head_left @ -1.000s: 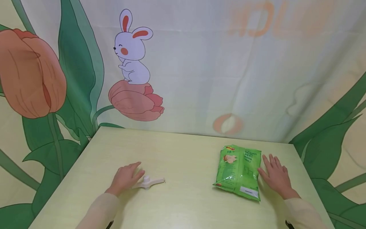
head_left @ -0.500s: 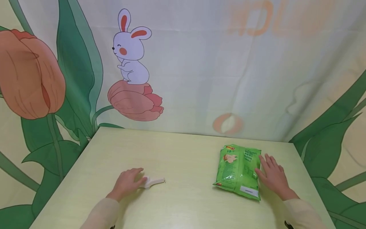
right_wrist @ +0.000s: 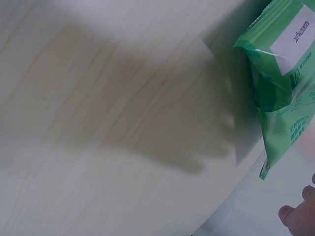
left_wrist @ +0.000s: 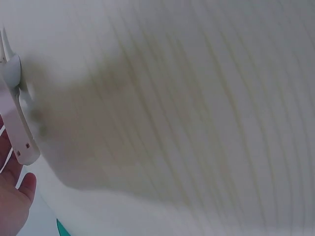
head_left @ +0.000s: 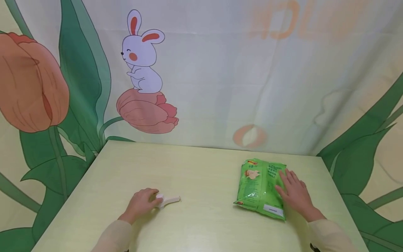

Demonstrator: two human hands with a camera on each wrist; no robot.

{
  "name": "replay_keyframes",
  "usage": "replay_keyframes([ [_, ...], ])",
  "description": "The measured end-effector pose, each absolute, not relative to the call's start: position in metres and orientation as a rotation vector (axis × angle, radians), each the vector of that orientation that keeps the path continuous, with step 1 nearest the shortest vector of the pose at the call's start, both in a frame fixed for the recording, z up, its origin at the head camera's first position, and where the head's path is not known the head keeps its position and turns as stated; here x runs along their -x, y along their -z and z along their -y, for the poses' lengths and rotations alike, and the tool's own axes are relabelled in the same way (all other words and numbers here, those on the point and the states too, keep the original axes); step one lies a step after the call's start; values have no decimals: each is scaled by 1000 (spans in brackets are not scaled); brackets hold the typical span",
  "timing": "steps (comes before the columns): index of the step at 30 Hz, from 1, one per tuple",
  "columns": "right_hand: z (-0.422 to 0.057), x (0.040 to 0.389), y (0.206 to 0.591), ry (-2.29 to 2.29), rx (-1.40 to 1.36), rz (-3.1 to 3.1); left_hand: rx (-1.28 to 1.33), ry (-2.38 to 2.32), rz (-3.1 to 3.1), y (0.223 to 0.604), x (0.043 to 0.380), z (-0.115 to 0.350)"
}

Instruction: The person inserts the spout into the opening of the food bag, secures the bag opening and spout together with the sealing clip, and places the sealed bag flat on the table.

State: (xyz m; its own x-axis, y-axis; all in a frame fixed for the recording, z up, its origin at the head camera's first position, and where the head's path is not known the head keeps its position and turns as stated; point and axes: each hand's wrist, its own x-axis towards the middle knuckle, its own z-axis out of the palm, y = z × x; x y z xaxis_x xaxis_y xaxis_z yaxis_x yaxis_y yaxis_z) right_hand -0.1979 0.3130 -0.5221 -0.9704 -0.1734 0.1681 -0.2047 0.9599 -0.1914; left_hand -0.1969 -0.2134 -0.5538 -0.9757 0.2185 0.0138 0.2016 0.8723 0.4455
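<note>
A white plastic clip [head_left: 169, 201] with a round raised part in its middle lies on the table, its left portion covered by my left hand [head_left: 141, 203]. That hand's thumb and forefinger stand on either side of the raised part, loosely bent and spread. In the left wrist view the clip [left_wrist: 18, 125] shows small square holes near one end, with fingertips close by. Toward the right lies a sealed green snack bag [head_left: 259, 187], face up and puffed. My right hand [head_left: 295, 192] reaches over its right edge with fingers extended, the fingertips overlapping the bag.
Both things lie on a pale wood-grain table [head_left: 201, 224]. A printed curtain [head_left: 201, 70] with a rabbit and tulips hangs along the table's back edge.
My left hand has moved right and closer round the clip's middle. My right hand has slid left from beside the green bag to over its edge. Clip and bag stay in place.
</note>
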Motion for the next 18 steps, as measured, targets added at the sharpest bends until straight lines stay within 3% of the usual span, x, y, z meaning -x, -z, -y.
replay_keyframes([
  [18,-299,195,519,-294,-357,2922,-344,-725,-3039,554,200,208],
])
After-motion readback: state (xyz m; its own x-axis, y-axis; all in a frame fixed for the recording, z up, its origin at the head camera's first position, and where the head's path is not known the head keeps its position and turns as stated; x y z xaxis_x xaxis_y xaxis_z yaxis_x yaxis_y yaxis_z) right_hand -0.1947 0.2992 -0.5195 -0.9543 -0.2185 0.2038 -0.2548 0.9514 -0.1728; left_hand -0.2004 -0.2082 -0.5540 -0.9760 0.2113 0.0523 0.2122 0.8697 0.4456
